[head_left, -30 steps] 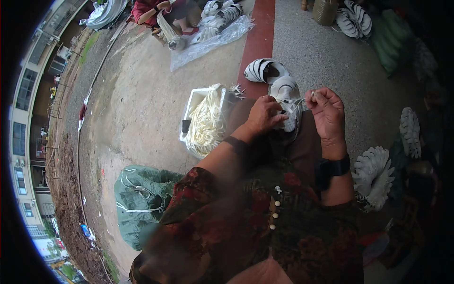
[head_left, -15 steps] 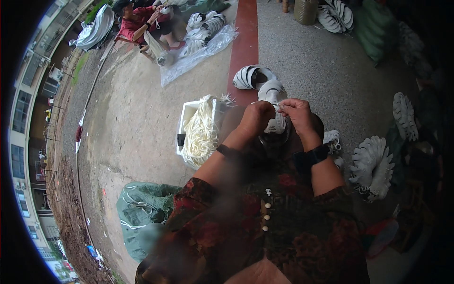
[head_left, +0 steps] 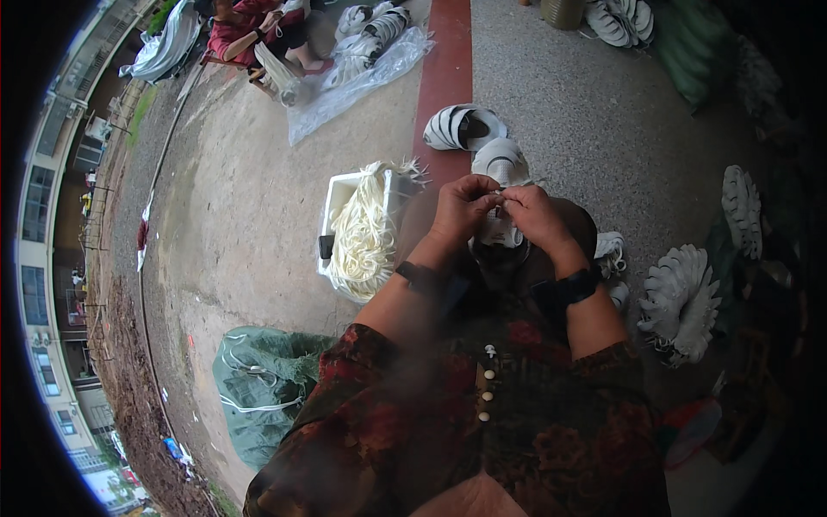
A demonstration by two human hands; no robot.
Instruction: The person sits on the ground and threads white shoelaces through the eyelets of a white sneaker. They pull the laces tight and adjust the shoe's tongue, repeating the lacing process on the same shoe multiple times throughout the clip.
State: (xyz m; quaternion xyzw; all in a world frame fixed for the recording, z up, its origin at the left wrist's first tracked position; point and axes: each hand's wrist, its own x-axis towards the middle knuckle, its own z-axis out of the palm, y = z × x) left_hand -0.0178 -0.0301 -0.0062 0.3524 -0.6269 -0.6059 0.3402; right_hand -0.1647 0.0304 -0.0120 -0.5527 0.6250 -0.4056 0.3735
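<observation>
A white shoe upper lies across my lap, its toe end showing beyond my hands and another pale part below them. Over its middle, my left hand pinches with thumb and fingertips. My right hand meets it there, fingers also closed in a pinch. A bit of white shoelace shows between the fingertips, mostly hidden by them. To the left stands a white foam box heaped with cream-white shoelaces. Just past my knees sits a nested stack of white shoe uppers with dark linings.
A green sack lies at the lower left. Fanned bundles of white uppers rest on the right, with another green sack farther off. A seated person in red works at the far left beside uppers on a plastic sheet.
My hands have come together, the right moving left until the fingertips meet over the upper. The whole view has shifted slightly. The shoe upper stays in my lap.
</observation>
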